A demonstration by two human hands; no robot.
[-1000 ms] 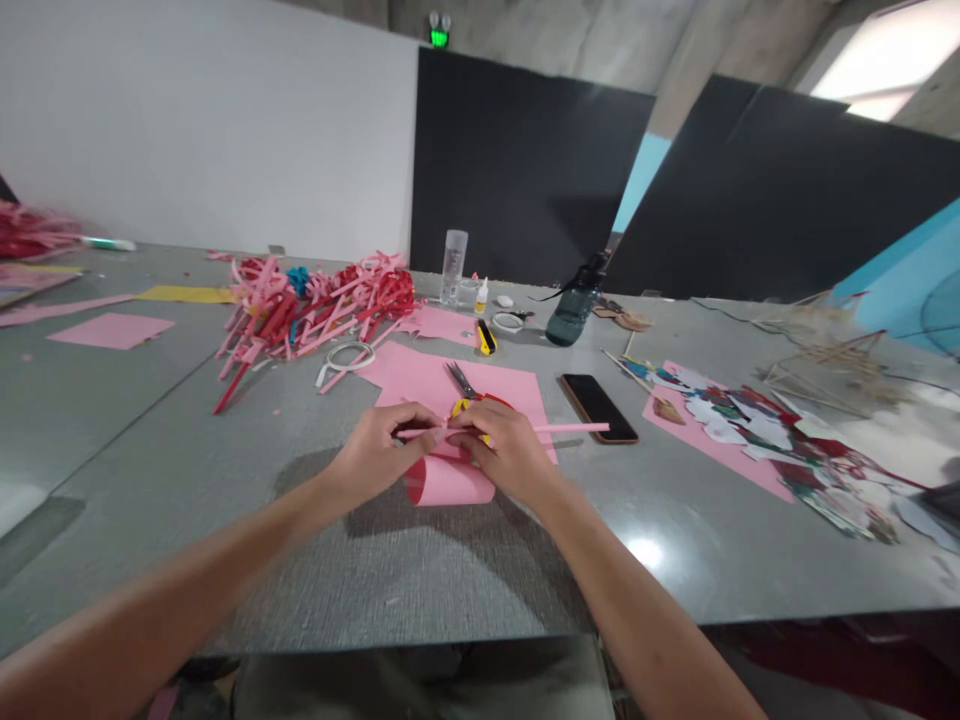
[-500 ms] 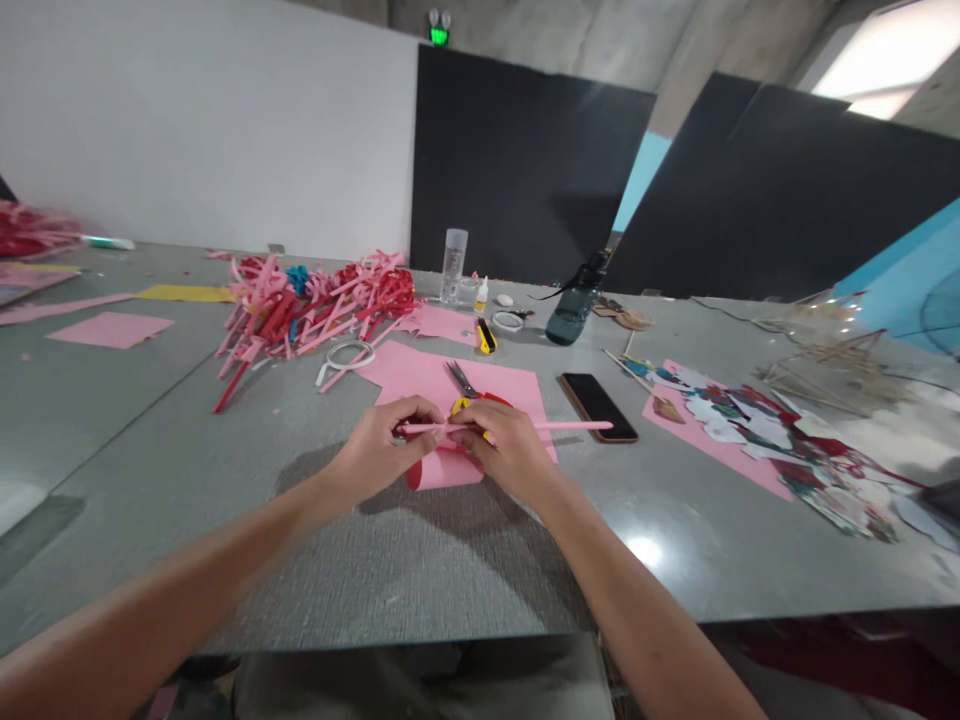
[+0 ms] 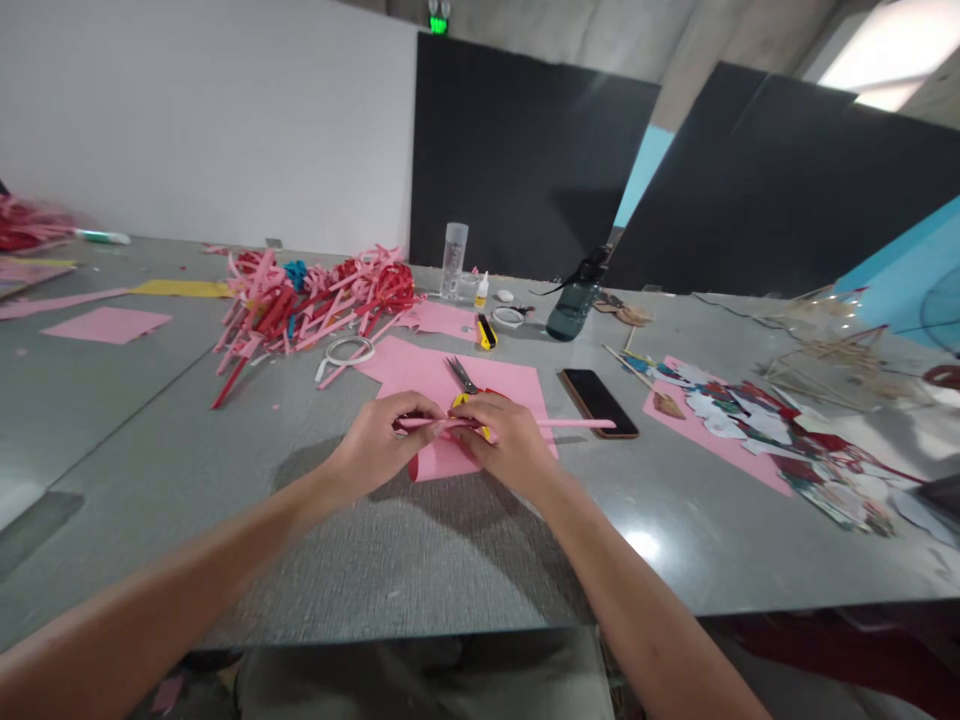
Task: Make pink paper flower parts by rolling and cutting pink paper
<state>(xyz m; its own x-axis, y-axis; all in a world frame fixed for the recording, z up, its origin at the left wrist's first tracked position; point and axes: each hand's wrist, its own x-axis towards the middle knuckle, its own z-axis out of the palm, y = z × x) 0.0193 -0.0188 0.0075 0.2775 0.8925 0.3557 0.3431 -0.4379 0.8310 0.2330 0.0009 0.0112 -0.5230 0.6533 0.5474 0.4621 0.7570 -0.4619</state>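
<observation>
Between my fingers runs a thin pink paper stick point(image 3: 576, 424), its long end reaching right over the phone. My left hand point(image 3: 394, 435) pinches it at the left, and my right hand point(image 3: 499, 432) grips it close by, the fingertips almost meeting. Below the fingers a curled piece of pink paper point(image 3: 442, 462) hangs near the tabletop; whether it joins the stick I cannot tell. Scissors point(image 3: 460, 376) with red and yellow handles lie just beyond my hands on a flat pink sheet point(image 3: 517, 380). My right hand hides part of their handles.
A phone point(image 3: 600, 403) lies right of my hands. Behind stand a dark bottle point(image 3: 571, 305), a clear bottle point(image 3: 453, 262) and a glue bottle point(image 3: 481, 291), near a yellow cutter point(image 3: 486, 332). Pink and red paper strips point(image 3: 307, 300) are heaped left; paper cutouts point(image 3: 750, 420) lie right.
Both hands stay nearly in place on the pink paper stick. The curled paper below the fingers has shifted slightly and shows a smaller roll. The whole view has tipped a little.
</observation>
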